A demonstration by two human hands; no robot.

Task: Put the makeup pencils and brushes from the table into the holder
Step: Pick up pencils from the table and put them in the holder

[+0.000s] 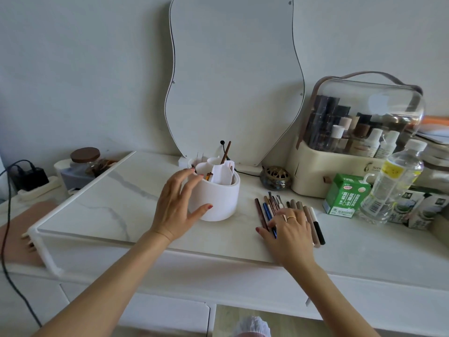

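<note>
A round white holder [218,198] with inner dividers stands at the middle of the marble table top; a brown brush handle and a few pencils stick out of it. My left hand [179,205] is spread against its left side, thumb on the front wall, fingers at the rim. To the right lies a row of several makeup pencils and brushes [272,205], brown, blue, grey and black. My right hand [289,229] rests flat on the near ends of that row, fingers apart, covering the middle ones. Whether it pinches a pencil I cannot see.
A wavy mirror [233,76] leans on the wall behind the holder. A clear-lidded cosmetics case [359,132], a brass incense burner [275,177], a green carton [345,195] and a water bottle [393,183] crowd the right. A jar [85,159] and a cable [7,215] sit left.
</note>
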